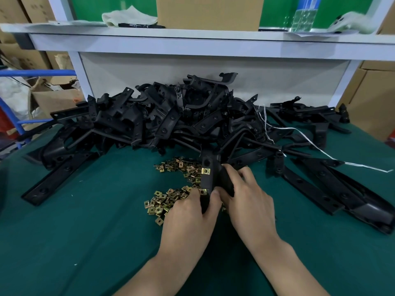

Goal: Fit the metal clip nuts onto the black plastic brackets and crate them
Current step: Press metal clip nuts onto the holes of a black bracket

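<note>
A black plastic bracket [207, 176] stands nearly upright at the table's middle, gripped from both sides. My left hand [188, 212] curls round its lower end, thumb against it. My right hand [248, 197] wraps its right side. One brass-coloured clip nut [205, 171] sits clipped on the bracket's left edge, and a second [203, 191] shows lower down by my left fingers. A loose heap of clip nuts [171, 195] lies on the green mat just left of the bracket. Behind rises a big pile of black brackets [162, 116].
Green mat [85, 231] covers the table. Long black brackets lie at the left [57, 178] and right [333, 189]. A white string [310, 142] trails over the pile to the right. A white shelf [192, 41] overhangs the back. Cardboard boxes stand either side.
</note>
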Demonstrator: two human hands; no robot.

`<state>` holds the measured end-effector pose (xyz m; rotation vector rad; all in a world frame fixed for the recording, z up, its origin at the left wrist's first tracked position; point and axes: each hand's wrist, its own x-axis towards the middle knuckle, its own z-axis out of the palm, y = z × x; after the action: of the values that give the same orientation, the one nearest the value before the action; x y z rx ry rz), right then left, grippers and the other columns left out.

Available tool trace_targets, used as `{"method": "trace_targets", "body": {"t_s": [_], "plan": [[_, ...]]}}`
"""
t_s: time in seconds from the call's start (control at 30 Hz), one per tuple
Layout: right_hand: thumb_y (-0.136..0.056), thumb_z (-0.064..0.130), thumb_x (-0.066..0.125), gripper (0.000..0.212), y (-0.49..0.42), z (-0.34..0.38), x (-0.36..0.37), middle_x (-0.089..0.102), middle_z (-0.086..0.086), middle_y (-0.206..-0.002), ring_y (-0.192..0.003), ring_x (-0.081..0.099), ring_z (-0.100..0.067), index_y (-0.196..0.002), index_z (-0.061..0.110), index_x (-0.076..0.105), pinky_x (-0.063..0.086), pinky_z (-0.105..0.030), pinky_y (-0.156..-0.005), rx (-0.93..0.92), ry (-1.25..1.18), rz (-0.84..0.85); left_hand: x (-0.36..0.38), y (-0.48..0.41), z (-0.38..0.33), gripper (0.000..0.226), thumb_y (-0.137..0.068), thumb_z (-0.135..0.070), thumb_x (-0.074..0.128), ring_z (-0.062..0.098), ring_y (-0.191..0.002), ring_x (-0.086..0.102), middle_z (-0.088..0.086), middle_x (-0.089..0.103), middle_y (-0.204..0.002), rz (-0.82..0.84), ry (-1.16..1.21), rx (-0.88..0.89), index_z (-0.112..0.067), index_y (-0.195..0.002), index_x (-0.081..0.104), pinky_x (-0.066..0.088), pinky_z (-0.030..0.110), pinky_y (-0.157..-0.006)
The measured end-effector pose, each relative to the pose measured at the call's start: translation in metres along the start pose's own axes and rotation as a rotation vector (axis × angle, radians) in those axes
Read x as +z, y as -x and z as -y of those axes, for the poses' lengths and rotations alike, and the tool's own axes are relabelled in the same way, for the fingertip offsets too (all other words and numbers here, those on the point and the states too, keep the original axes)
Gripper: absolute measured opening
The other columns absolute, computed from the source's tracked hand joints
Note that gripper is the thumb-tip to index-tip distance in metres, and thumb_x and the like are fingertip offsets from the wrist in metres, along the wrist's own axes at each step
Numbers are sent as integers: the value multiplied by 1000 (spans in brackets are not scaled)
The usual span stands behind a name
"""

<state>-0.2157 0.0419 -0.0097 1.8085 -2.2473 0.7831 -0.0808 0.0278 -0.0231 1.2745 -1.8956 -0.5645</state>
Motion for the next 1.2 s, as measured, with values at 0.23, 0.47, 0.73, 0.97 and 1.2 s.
{"method": "trace_targets", "body": {"t_s": [0.23, 0.47, 0.73, 0.97, 1.2], "plan": [[-92, 56, 49, 57, 0, 0, -1, 47, 11, -110, -79, 64, -16, -144, 32, 45, 38, -26, -52, -3, 5, 21, -1, 1, -2, 42, -94, -59, 43, 17, -45, 41, -3, 45, -51, 21, -43, -13, -27, -70, 35, 34, 29, -47], [-91, 55, 51, 57, 0, 0, 0, 50, 10, -110, -76, 64, -17, -143, 30, 49, 32, -24, -49, -1, 1, 15, -1, 2, -1, 41, -95, -60, 40, 17, -45, 42, -4, 43, -49, 11, -77, 7, -29, -69, 32, 34, 33, -49], [-92, 54, 52, 56, 1, 0, -1, 49, 10, -112, -80, 65, -16, -144, 32, 47, 34, -25, -51, -8, 12, 27, -1, 2, 1, 41, -93, -61, 36, 16, -44, 42, -5, 44, -49, 11, -78, 39, -29, -68, 35, 34, 33, -49], [-93, 52, 52, 54, 0, -1, -1, 48, 10, -111, -80, 64, -16, -143, 31, 46, 34, -26, -51, -13, 14, 31, -1, 1, 1, 44, -93, -63, 38, 17, -44, 39, -5, 39, -47, -11, -83, 53, -29, -66, 32, 36, 35, -47], [-95, 55, 38, 57, -2, -7, -2, 47, 8, -112, -78, 63, -20, -145, 28, 42, 35, -30, -54, 7, -47, -17, -6, 3, -2, 24, -90, -69, 35, 2, -41, 46, -17, 41, -44, -72, -114, 178, -45, -92, 36, 32, 15, -43]]}}
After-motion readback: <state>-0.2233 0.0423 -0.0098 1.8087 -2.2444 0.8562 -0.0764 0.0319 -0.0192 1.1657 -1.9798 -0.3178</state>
